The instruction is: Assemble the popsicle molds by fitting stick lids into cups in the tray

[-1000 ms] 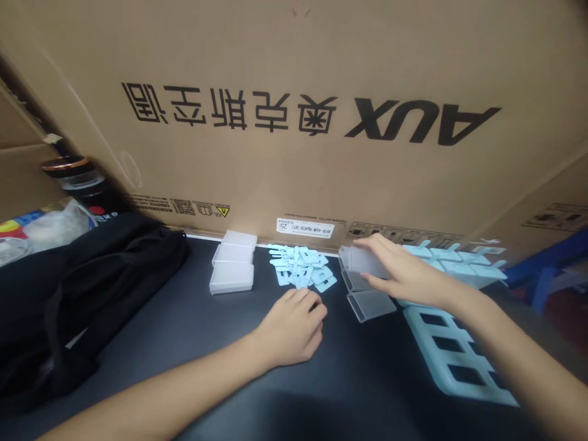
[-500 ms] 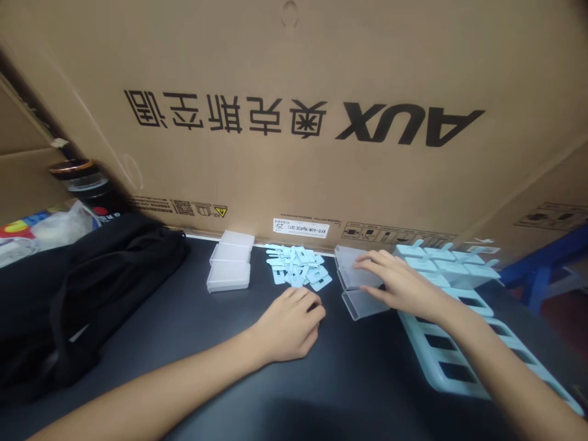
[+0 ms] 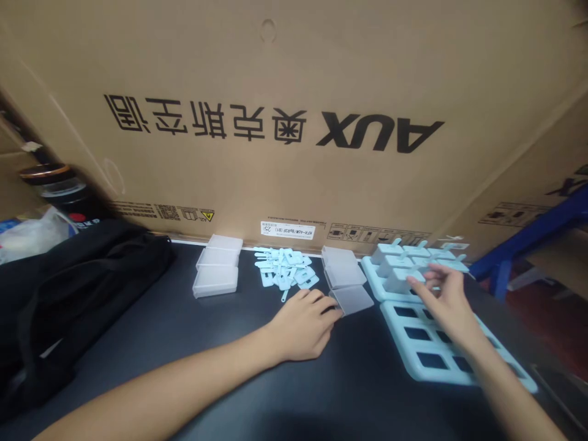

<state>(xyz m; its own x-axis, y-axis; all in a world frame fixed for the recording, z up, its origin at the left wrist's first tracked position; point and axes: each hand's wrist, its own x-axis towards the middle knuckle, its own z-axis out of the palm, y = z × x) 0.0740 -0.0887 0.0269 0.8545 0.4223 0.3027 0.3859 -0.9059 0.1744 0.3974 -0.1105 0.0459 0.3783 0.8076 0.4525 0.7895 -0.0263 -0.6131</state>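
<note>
Handling a boxy light blue plastic block with the right hand, most likely at the gripping stage. Located at the near edge of a cluster of matching light blue blocks with little stick handles poking up, on a rounded light blue plastic frame. Can see a thumb at the block and the other fingers bent beside it, but can't tell for sure if pinching or just touching. Would guess any lift from here calls for a firm squeeze and a straight upward pull, without bumping the neighbours. Nearer the camera, got a windowed light blue plastic frame, partly covered by the right hand and forearm. Going left, got a flat frosted plastic case just in front of more frosted cases, plus the left hand resting palm-down, fingers loosely curled, tips right at the case's edge; can't tell if gripping. Past those fingers, a messy pile of flat light blue plastic sticks, then a left-side group of frosted cases. Further out, a black fabric bundle, a dark bottle with a copper-rimmed lid, and behind everything a huge brown cardboard box with upside-down AUX print.
</note>
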